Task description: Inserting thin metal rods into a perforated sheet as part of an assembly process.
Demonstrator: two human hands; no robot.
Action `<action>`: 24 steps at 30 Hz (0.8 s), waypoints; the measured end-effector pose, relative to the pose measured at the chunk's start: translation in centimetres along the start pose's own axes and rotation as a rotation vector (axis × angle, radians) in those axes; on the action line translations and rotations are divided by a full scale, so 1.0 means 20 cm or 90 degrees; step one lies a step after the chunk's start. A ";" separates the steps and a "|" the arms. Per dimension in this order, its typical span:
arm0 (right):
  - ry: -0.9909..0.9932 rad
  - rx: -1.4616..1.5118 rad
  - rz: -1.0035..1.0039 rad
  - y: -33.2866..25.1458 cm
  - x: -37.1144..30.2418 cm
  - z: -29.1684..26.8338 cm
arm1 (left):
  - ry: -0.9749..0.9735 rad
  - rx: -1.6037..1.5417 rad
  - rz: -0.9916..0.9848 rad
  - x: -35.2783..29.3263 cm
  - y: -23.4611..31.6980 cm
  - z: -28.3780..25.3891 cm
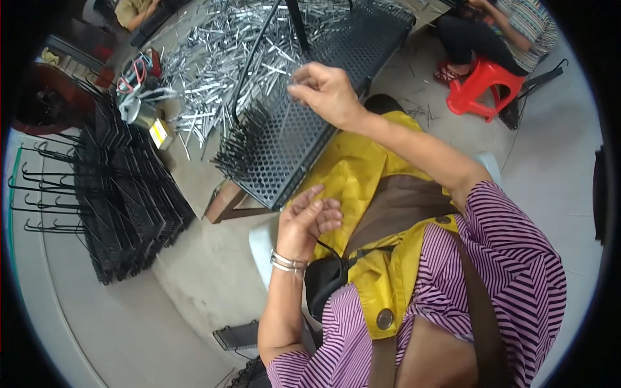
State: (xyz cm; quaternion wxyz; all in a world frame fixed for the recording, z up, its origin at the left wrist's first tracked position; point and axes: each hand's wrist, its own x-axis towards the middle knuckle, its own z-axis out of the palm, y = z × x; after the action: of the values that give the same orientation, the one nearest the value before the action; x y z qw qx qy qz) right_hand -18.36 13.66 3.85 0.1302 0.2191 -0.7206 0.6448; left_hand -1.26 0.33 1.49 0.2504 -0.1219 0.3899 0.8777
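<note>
Interior of a workshop for small metal parts. Upper centre: a large heap of loose silvery metal strips (213,84) spread over a work surface, with a black perforated rack (268,173) at its edge. Left: a tall stack of black racks with projecting hooks (129,200) on the bare grey floor (200,291). Upper right: a seated co-worker (527,29) beside a red plastic stool (485,84); upper left: part of another person (132,11). Centre: a yellow work apron (343,161).

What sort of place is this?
Probably a small workshop: silvery strips are heaped beside a black perforated tray, hooked black racks are stacked at left, and another person sits on a red stool.
</note>
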 end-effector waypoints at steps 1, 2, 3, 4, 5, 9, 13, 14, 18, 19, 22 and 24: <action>0.010 -0.011 -0.025 0.02 0.00 0.01 | -0.004 0.007 0.008 0.00 0.00 0.00; 0.020 -0.022 -0.050 0.03 0.00 0.02 | 0.001 0.002 0.004 0.00 0.00 0.01; 0.026 -0.020 -0.070 0.03 0.00 0.02 | 0.000 -0.002 0.005 0.00 0.00 0.01; 0.022 -0.019 -0.064 0.03 -0.01 0.03 | 0.000 -0.006 0.007 0.00 -0.01 0.01; 0.033 -0.065 -0.117 0.01 -0.01 0.04 | 0.002 -0.005 0.008 -0.01 -0.01 0.01; 0.040 -0.130 -0.202 -0.02 0.00 0.08 | 0.013 -0.003 0.012 -0.02 -0.02 0.00; 0.029 -0.179 -0.299 -0.02 0.01 0.12 | 0.013 -0.008 0.013 -0.01 -0.02 -0.01; 0.020 -0.201 -0.344 -0.03 0.02 0.13 | 0.014 -0.007 0.015 -0.02 -0.01 0.00; -0.046 -0.275 -0.462 0.00 0.06 0.16 | 0.014 -0.012 0.018 -0.02 0.01 0.01; -0.073 -0.295 -0.460 -0.02 0.06 0.18 | 0.015 -0.014 0.020 -0.02 0.01 0.00; -0.209 -0.415 -0.385 0.01 0.04 0.22 | 0.030 -0.014 0.006 -0.01 0.01 -0.01; -0.192 -0.463 -0.387 -0.02 0.05 0.23 | 0.038 -0.013 0.004 -0.02 0.01 0.00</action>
State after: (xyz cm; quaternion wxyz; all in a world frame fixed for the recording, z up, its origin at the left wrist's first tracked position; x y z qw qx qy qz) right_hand -18.62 8.87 4.06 0.2747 0.4505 -0.8132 0.2457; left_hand -1.03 0.04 1.71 0.2346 -0.1497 0.3885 0.8784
